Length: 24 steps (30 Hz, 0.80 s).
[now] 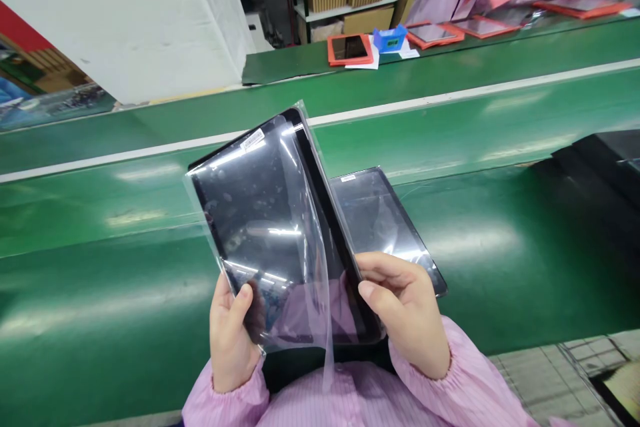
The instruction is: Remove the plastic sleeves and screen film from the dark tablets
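A black tablet-like panel with a small barcode label near its top edge is held up, tilted, above the green bench. Clear film lies over its face and lifts loose along the right side, hanging below the bottom edge. My left hand grips the panel's lower left edge, thumb on the front. My right hand pinches the lower right edge between thumb and fingers. Behind it, a second dark panel with a white label lies on the bench, partly hidden by the held one.
A green bench runs across, with a black sheet-like object at right. Across the belt are red-framed panels and a blue holder. People in pink sleeves stand at the upper right. A white block stands upper left.
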### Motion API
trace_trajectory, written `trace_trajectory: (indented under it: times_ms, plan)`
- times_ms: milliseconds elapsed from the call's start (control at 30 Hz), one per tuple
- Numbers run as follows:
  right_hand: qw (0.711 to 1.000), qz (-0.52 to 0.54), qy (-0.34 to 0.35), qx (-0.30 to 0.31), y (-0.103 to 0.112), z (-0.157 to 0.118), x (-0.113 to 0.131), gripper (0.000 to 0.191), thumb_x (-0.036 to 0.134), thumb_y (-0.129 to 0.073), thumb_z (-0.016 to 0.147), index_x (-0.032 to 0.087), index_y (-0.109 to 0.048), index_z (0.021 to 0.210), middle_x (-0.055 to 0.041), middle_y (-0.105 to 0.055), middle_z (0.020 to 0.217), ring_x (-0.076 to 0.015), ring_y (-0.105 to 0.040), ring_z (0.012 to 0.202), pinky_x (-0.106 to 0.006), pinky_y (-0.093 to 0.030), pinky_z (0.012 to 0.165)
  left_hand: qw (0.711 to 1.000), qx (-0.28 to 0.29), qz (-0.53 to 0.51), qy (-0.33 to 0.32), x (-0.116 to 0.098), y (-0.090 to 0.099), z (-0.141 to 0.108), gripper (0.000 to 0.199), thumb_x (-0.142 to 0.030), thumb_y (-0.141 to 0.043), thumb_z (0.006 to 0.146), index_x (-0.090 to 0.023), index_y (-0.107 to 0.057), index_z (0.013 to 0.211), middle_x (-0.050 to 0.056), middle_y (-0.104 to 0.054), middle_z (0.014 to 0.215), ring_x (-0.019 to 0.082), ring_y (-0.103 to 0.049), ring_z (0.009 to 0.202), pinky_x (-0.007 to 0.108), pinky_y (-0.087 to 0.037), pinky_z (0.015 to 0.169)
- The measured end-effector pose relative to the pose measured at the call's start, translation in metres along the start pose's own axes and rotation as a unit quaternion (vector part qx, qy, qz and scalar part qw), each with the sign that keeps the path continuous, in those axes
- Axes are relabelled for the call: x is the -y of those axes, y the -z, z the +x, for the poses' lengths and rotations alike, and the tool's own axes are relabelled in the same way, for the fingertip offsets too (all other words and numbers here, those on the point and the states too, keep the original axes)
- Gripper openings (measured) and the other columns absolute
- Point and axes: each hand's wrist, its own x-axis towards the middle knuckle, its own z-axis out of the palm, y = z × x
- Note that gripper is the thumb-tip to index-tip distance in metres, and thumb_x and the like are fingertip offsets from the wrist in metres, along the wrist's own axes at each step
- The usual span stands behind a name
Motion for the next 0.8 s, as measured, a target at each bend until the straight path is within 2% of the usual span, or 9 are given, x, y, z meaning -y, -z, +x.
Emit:
trace_trajectory:
  times_ms: [133, 300, 433, 533, 600, 667, 733, 800]
  plan:
    - [1.000, 0.001, -0.007, 0.007, 0.000, 0.000, 0.002, 0.032, 0.009, -0.052, 0.065, 0.022, -0.079, 0.077, 0.0022, -0.076, 0.064, -0.0120, -0.069, 0.052, -0.018, -0.055, 0.050, 1.000, -0.005, -0.004, 0.004, -0.001, 0.000, 0.000, 0.054, -0.037, -0.096, 0.054, -0.027, -0.075, 0.104, -0.002, -0.068, 0.081, 0.005, -0.057, 0.057, 0.009, -0.048, 0.050]
    - [0.999, -0.047, -0.009, -0.022, 0.003, -0.002, -0.007, 0.014, 0.022, -0.065, 0.079, 0.020, -0.077, 0.072, -0.0001, -0.069, 0.057, -0.0140, -0.062, 0.051, -0.023, -0.049, 0.046, 1.000, 0.014, 0.007, -0.001, 0.000, 0.002, 0.001, 0.045, -0.038, -0.094, 0.059, -0.024, -0.076, 0.099, -0.003, -0.065, 0.076, 0.004, -0.055, 0.055, 0.008, -0.047, 0.049]
    - [0.999, 0.019, -0.029, 0.018, 0.009, -0.007, -0.016, 0.028, 0.035, -0.057, 0.095, 0.022, -0.081, 0.089, -0.0026, -0.070, 0.064, -0.0152, -0.062, 0.055, -0.027, -0.052, 0.052, 0.999, 0.032, 0.006, -0.001, 0.001, 0.002, 0.002, 0.046, -0.037, -0.092, 0.062, -0.025, -0.076, 0.103, -0.002, -0.065, 0.077, 0.005, -0.057, 0.058, 0.009, -0.049, 0.052]
    - [0.999, 0.023, -0.024, 0.033, 0.010, -0.008, -0.014, 0.017, 0.027, -0.064, 0.087, 0.022, -0.081, 0.089, -0.0022, -0.072, 0.067, -0.0148, -0.064, 0.056, -0.026, -0.054, 0.055, 0.999, 0.043, 0.010, 0.000, 0.002, 0.003, 0.003, 0.052, -0.037, -0.091, 0.065, -0.027, -0.074, 0.113, -0.002, -0.067, 0.080, 0.005, -0.057, 0.059, 0.010, -0.049, 0.053]
    - [1.000, -0.018, -0.009, 0.020, 0.009, -0.005, -0.009, 0.012, 0.020, -0.069, 0.078, 0.021, -0.079, 0.084, -0.0012, -0.073, 0.066, -0.0145, -0.065, 0.055, -0.024, -0.053, 0.052, 0.999, 0.049, 0.015, 0.003, 0.003, 0.003, 0.003, 0.051, -0.038, -0.090, 0.065, -0.026, -0.074, 0.113, -0.003, -0.066, 0.078, 0.005, -0.055, 0.056, 0.010, -0.048, 0.051]
    - [0.997, -0.076, 0.012, -0.004, 0.009, -0.001, -0.007, 0.009, 0.020, -0.069, 0.078, 0.019, -0.076, 0.073, 0.0001, -0.069, 0.059, -0.0134, -0.062, 0.051, -0.022, -0.050, 0.047, 0.999, 0.049, 0.015, 0.008, 0.002, 0.004, 0.003, 0.049, -0.037, -0.091, 0.065, -0.026, -0.075, 0.110, -0.003, -0.066, 0.076, 0.005, -0.056, 0.055, 0.010, -0.046, 0.049]
    - [0.991, -0.123, 0.037, -0.022, 0.010, 0.003, -0.008, 0.028, 0.026, -0.062, 0.087, 0.019, -0.071, 0.062, 0.0006, -0.062, 0.052, -0.0125, -0.058, 0.047, -0.022, -0.047, 0.044, 0.999, 0.048, 0.017, 0.006, 0.000, 0.005, 0.004, 0.048, -0.036, -0.091, 0.065, -0.026, -0.075, 0.110, -0.003, -0.068, 0.078, 0.005, -0.057, 0.055, 0.011, -0.046, 0.049]
    - [0.987, -0.155, 0.044, -0.013, 0.011, 0.007, -0.014, 0.038, 0.031, -0.053, 0.095, 0.019, -0.072, 0.064, -0.0008, -0.063, 0.054, -0.0150, -0.062, 0.053, -0.024, -0.051, 0.049, 0.998, 0.047, 0.030, 0.002, -0.004, 0.007, 0.006, 0.052, -0.036, -0.090, 0.066, -0.025, -0.073, 0.114, -0.001, -0.072, 0.084, 0.007, -0.060, 0.057, 0.014, -0.049, 0.051]
